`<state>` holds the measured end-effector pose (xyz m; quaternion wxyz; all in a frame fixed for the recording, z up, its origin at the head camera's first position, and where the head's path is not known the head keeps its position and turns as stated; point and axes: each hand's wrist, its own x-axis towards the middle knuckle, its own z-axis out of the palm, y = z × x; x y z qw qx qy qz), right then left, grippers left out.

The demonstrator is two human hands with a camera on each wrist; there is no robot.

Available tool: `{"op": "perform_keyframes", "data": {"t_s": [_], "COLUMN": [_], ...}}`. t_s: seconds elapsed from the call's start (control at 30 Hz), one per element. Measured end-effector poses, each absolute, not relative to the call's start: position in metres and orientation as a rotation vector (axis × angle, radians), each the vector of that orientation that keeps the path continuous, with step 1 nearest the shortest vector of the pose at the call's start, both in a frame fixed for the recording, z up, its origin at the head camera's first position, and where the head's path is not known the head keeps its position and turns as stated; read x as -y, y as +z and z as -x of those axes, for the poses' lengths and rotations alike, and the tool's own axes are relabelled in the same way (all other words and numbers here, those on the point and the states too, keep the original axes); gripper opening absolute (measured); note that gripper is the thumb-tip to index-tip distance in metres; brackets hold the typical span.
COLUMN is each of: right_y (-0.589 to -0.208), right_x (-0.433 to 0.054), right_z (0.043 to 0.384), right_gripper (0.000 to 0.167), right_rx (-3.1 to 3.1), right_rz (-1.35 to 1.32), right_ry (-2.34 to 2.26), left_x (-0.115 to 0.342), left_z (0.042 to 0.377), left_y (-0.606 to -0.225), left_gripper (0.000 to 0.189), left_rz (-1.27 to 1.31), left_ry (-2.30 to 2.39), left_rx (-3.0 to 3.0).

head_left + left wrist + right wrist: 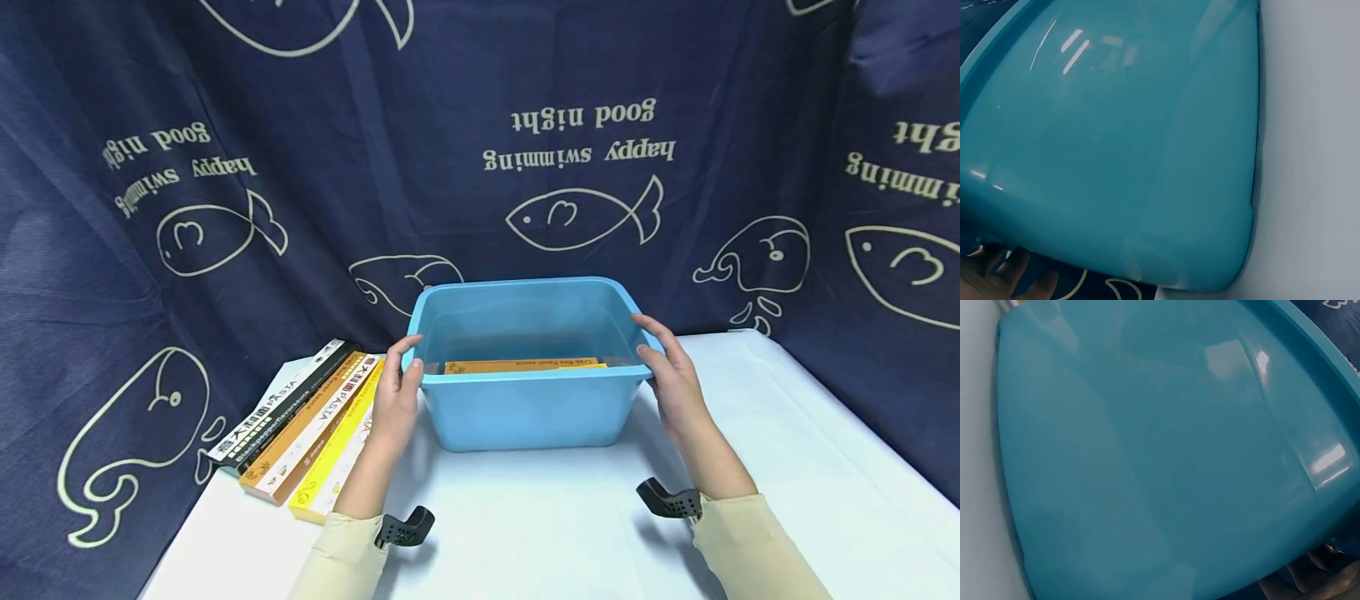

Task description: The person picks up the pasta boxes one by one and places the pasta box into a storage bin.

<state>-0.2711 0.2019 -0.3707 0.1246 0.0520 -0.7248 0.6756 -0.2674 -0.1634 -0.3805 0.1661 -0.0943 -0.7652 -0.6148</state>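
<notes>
A blue plastic bin (pixel 532 417) stands on the white table, its open top facing up. My left hand (pixel 394 390) grips the rim at its left end, and my right hand (pixel 675 379) holds the right end likewise, thumbs on the rim. Inside the bin lies an orange box (pixel 517 366) labelled crab roe flavor sauce, with a sliver of yellow beside it. The front wall hides the rest of the contents. In the left wrist view the bin's side (pixel 1122 137) fills most of the picture, with fingertips under the rim; the right wrist view is similar.
Left of the bin lie several long pasta boxes side by side: a black-and-white one (pixel 285 406), an orange-and-white one (pixel 318 421) and a yellow-and-white one (pixel 337 450). A dark blue curtain (pixel 465 167) with fish drawings hangs behind the table (pixel 525 525).
</notes>
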Motion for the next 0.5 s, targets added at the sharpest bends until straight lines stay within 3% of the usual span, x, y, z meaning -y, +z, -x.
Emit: {"op": "perform_keyframes", "data": {"t_s": [0.5], "right_y": [-0.370], "right_x": [-0.202], "right_z": [0.270], "right_gripper": [0.050], "right_rx": [2.121], "right_rz": [-0.135], "right_ry": [1.965], "left_x": [0.196], "left_z": [0.254], "left_y": [-0.382], "left_gripper": [0.048], "left_rz": [0.211], "left_ry": [-1.610], "left_rx": [2.282]}}
